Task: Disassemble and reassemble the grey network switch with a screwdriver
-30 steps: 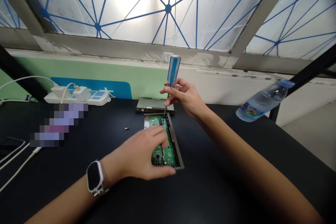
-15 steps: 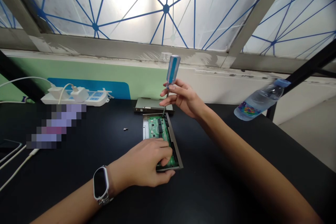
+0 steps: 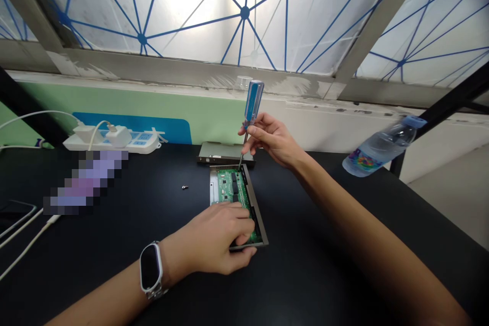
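Circuit board (image 3: 233,188) lies green side up in a metal case (image 3: 258,214) on a black table (image 3: 114,270). The case is held steady by the left hand (image 3: 208,239), with its fingers (image 3: 239,221) curled over the near end. A blue-and-clear screwdriver (image 3: 254,102) is gripped firmly in the right hand (image 3: 270,140), and its tip (image 3: 240,167) is set at the far corner of the case. The shaft (image 3: 243,150) is held nearly upright. For good work, the tip should be kept straight in line with the shaft and pressed down firmly, so that it does not slip onto the board. A small screw (image 3: 184,187) lies on the table, and a metal plate (image 3: 223,154) is laid just past the case.
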Available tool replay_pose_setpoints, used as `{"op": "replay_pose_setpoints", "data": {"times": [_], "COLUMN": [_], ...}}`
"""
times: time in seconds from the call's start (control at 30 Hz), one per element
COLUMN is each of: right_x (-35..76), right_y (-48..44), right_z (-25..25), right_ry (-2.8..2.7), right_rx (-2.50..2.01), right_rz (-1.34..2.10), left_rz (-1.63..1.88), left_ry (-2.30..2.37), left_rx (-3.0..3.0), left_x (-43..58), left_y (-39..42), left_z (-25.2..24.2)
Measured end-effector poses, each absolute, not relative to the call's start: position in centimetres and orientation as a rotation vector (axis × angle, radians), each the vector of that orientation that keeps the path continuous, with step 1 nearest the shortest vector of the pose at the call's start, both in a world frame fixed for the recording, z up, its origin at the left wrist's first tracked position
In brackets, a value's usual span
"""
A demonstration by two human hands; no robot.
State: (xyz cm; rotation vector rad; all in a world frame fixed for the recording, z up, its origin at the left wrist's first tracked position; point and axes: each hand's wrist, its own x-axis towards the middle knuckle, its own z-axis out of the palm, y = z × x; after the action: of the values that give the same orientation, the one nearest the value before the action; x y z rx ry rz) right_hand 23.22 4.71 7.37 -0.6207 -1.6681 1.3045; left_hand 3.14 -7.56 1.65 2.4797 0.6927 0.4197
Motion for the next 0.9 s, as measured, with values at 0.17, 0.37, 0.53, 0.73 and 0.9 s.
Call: {"op": "replay_pose_setpoints", "data": {"times": [0.17,0.37,0.53,0.73,0.9], "right_x": [23.5,22.9,21.9,21.6,22.1], "right_y": [4.9,4.4,3.3,3.0,3.2], "right_z": [7.4,7.4,7.4,7.7,8.5], "right_ry": [-1.707,-1.725,-1.731,-1.682,-1.52], "right_rx": [-0.637,-0.679,-0.756,-0.76,-0.784], "right_rz": [1.26,1.16,0.941,0.901,0.892], "left_rz": [0.405,0.434,0.554,0.591,0.784], "left_ry": [0.689,0.7,0.719,0.571,0.711], "left_rx": [2.493,2.507,2.52,2.445,2.513], "left_x": [3.1,3.5,4.0,3.8,3.6], "left_y": [-7.7,-7.9,-8.3,-8.8,-8.3], "left_z": [1.7,1.7,1.9,2.5,2.6]}}
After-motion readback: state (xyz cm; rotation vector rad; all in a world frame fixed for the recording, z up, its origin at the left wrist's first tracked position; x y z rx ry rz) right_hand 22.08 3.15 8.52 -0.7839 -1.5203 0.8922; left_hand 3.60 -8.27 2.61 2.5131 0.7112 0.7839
